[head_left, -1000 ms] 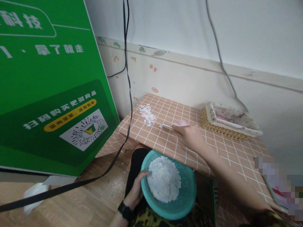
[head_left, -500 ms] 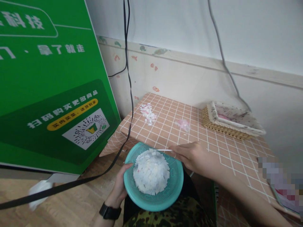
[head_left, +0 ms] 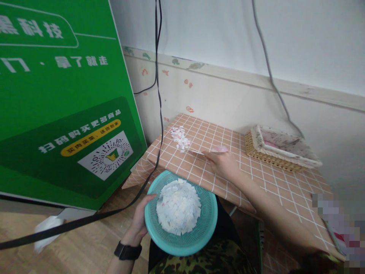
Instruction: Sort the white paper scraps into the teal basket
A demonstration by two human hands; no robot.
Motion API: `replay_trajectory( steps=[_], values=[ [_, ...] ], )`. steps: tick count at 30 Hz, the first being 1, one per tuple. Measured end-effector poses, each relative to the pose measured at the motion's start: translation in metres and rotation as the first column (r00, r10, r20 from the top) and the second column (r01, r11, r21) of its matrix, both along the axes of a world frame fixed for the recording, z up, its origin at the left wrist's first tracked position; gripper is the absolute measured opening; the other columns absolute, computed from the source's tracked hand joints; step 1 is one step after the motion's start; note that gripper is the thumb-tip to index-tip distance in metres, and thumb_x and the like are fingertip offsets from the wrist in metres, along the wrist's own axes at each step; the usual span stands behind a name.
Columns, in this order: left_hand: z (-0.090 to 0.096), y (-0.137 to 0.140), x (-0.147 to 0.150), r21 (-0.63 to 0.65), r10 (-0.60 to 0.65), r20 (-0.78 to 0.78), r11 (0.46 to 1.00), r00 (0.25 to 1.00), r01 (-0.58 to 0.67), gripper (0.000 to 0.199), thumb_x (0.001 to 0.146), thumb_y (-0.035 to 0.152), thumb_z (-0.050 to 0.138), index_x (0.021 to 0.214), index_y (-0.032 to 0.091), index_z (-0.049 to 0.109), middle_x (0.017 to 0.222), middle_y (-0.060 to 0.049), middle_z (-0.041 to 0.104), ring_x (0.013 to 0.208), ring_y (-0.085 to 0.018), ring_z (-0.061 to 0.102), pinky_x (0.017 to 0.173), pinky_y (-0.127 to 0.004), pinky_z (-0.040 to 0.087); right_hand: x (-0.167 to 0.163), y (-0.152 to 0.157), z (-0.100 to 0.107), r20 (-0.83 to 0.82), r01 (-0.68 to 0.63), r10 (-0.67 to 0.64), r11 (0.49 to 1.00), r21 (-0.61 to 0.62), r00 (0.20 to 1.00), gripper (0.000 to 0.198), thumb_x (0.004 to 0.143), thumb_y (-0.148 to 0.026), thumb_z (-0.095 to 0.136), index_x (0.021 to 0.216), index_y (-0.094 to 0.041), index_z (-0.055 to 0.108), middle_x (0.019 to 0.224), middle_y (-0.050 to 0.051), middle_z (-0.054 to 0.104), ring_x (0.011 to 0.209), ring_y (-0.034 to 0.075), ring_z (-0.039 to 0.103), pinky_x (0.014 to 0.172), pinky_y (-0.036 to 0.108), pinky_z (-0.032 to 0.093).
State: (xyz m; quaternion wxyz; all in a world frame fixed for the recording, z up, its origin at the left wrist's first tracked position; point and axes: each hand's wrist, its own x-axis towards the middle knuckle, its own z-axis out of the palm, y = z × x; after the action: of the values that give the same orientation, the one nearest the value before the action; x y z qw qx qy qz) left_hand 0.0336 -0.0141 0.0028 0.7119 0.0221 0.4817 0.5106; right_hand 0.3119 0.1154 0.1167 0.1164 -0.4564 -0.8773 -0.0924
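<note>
My left hand [head_left: 141, 215] grips the left rim of a teal plastic colander [head_left: 209, 228], thumb over the edge. Inside the colander sits a rounded mound covered with overlapping white paper scraps [head_left: 179, 207]; what lies under the scraps is hidden. My right hand [head_left: 222, 163] is closed around a thin white stick [head_left: 196, 152] above the table. The stick's left end is close to a small pile of torn white and pinkish paper bits [head_left: 180, 139]. Behind the hand lies a crumpled, pinkish translucent piece [head_left: 220, 148], partly covered by it.
A checked brown cloth covers the table [head_left: 205, 129]. A lined wicker basket [head_left: 273, 158] stands at the back right. A black strap [head_left: 162, 125] hangs in front, near a green printed cabinet [head_left: 85, 83]. A pixelated item [head_left: 330, 217] lies at the right edge.
My right hand has moved away from the mound's top, up and forward over the table, carrying the stick toward the paper pile. The left hand still holds the colander, which has shifted slightly left.
</note>
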Motion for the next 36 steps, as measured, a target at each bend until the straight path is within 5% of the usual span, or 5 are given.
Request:
replay_trajectory(
  steps=[6, 11, 20, 36],
  values=[
    [0.002, 0.003, -0.003, 0.014, 0.036, -0.025, 0.999, 0.999, -0.035, 0.007, 0.067, 0.017, 0.066, 0.062, 0.012, 0.068, 0.056, -0.004, 0.071, 0.049, -0.017, 0.063, 0.055, -0.029, 0.052, 0.000, -0.042, -0.004, -0.108, -0.176, 0.167, 0.981, -0.078, 0.980, 0.031, 0.091, -0.022, 0.045, 0.117, -0.017, 0.061, 0.094, 0.009, 0.071, 0.072, 0.015, 0.064, 0.060, 0.026, 0.041],
    [0.004, 0.004, -0.003, 0.026, 0.023, -0.013, 0.999, 1.000, -0.023, 0.009, 0.069, 0.018, 0.065, 0.064, 0.011, 0.069, 0.056, -0.005, 0.071, 0.050, -0.017, 0.064, 0.055, -0.028, 0.053, -0.002, -0.064, 0.005, -0.244, -0.290, 0.247, 0.943, -0.161, 0.938, 0.031, 0.093, -0.030, 0.047, 0.116, -0.018, 0.063, 0.088, 0.007, 0.071, 0.071, 0.014, 0.064, 0.060, 0.025, 0.044],
    [0.002, 0.003, -0.003, 0.045, 0.019, -0.010, 0.999, 1.000, -0.018, 0.009, 0.069, 0.018, 0.065, 0.065, 0.011, 0.069, 0.059, -0.006, 0.072, 0.053, -0.018, 0.065, 0.057, -0.029, 0.054, -0.009, 0.018, 0.017, -0.109, 0.019, -0.023, 0.999, -0.032, 0.994, 0.030, 0.092, -0.029, 0.044, 0.107, -0.024, 0.069, 0.086, 0.005, 0.073, 0.073, 0.018, 0.065, 0.063, 0.027, 0.041],
    [-0.002, 0.002, -0.005, 0.053, 0.013, 0.013, 0.999, 1.000, -0.013, 0.009, 0.071, 0.017, 0.064, 0.066, 0.012, 0.070, 0.059, -0.005, 0.072, 0.052, -0.017, 0.065, 0.056, -0.029, 0.054, -0.012, 0.070, 0.016, -0.114, -0.175, 0.165, 0.981, -0.088, 0.980, 0.028, 0.090, -0.029, 0.050, 0.111, -0.031, 0.068, 0.100, 0.002, 0.072, 0.085, 0.019, 0.067, 0.067, 0.028, 0.045]
  ],
)
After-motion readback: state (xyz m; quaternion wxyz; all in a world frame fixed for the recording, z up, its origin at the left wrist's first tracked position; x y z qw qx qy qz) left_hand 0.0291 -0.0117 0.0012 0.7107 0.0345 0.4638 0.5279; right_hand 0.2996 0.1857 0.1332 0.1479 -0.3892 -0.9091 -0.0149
